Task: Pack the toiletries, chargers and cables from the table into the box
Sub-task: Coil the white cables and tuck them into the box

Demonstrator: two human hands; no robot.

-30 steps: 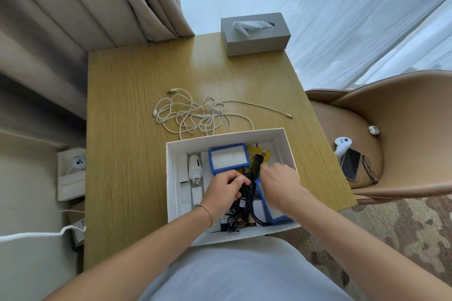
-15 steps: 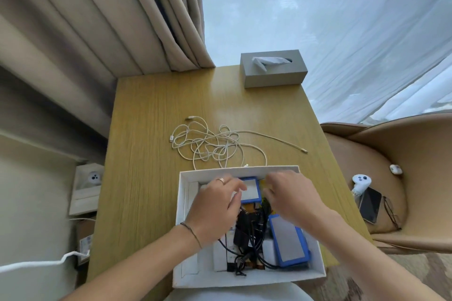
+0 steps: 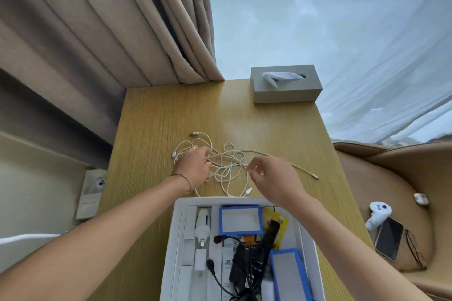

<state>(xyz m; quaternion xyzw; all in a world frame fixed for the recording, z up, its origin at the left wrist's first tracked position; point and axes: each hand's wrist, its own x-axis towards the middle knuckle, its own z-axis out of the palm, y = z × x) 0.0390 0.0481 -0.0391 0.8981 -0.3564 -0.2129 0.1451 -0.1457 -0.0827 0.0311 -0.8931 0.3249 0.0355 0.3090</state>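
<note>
Both hands work the white cable tangle (image 3: 221, 164) on the wooden table (image 3: 151, 129). Left hand (image 3: 193, 166) lies over the tangle's 9 o'clock side with fingers curled into the loops, gripping several strands. Right hand (image 3: 271, 176) sits at the tangle's 3 o'clock side, thumb and forefinger pinching a single strand; the remaining fingers are loosely bent.

Half a second ago both hands were inside the white box (image 3: 181, 227), over its contents. They have since left the box and moved toward 12 o'clock onto the cable. The view has also tilted upward, so the box now sits at the frame's 6 o'clock edge, partly cut off.

The cable lies just beyond the box's far rim, one connector touching or nearly touching that rim. One free end trails toward 3 o'clock across the table.

Inside the box: two blue-framed cases (image 3: 241, 219), a white charger (image 3: 203, 222), a yellow packet (image 3: 276, 223) and a black cable bundle (image 3: 247, 259).

A grey tissue box (image 3: 286, 90) stands at the table's 1 o'clock corner. On the tan chair (image 3: 415, 166) at 4 o'clock rest a white controller (image 3: 378, 212), a phone (image 3: 389, 237) and glasses (image 3: 415, 249).
</note>
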